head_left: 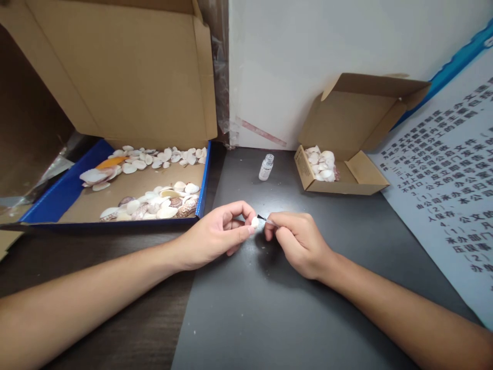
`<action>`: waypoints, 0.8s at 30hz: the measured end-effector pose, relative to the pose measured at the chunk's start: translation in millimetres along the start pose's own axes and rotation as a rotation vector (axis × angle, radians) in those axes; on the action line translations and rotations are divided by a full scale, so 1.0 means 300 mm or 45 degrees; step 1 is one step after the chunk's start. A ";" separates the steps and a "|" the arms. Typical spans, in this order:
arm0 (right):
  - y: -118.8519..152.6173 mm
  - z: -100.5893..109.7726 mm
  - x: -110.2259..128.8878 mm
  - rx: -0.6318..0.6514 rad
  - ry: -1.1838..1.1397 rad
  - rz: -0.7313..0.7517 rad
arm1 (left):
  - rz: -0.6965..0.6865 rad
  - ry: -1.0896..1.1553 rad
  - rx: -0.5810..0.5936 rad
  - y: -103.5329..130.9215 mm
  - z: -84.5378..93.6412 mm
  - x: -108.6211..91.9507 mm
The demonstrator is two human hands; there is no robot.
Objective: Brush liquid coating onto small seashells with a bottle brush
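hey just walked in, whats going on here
A person's left hand pinches a small white shell, while the right hand holds a small brush, its dark tip close to the shell. Whether they touch is hard to tell. An open clear bottle stands on the gray surface beyond the hands. More shells lie in the open blue box and the cardboard box.

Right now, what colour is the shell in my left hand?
The shell is white, seen in the head view.

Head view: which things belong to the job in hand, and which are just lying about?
Likely the job:
- small shell, in the left hand
- brush, in the right hand
- open bottle
- blue box and brown box, both holding shells

Apparently lying about:
- printed sheet
- clear plastic
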State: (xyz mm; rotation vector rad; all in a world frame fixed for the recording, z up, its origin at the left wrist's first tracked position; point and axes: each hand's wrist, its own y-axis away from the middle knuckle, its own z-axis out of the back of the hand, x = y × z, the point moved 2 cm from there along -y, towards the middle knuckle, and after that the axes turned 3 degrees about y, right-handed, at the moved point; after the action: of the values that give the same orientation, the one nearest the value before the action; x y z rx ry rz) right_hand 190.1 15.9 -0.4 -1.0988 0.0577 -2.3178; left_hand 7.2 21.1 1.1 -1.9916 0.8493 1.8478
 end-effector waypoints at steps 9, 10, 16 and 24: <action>0.002 -0.005 0.012 0.084 0.003 0.148 | -0.024 -0.003 -0.023 -0.005 0.001 -0.001; 0.002 -0.005 0.013 0.089 0.008 0.147 | -0.032 -0.003 -0.026 -0.005 0.002 0.000; 0.000 -0.006 0.010 0.084 0.052 0.068 | -0.021 -0.016 -0.004 0.003 0.001 0.006; -0.001 -0.003 0.008 0.078 0.045 0.025 | -0.023 -0.021 0.020 0.001 -0.002 0.007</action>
State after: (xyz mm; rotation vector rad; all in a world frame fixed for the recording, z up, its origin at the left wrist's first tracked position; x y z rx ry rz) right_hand 188.2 14.8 0.8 -1.0228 0.0105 -2.3060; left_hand 7.6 20.1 -0.8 -1.9660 0.8358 1.8395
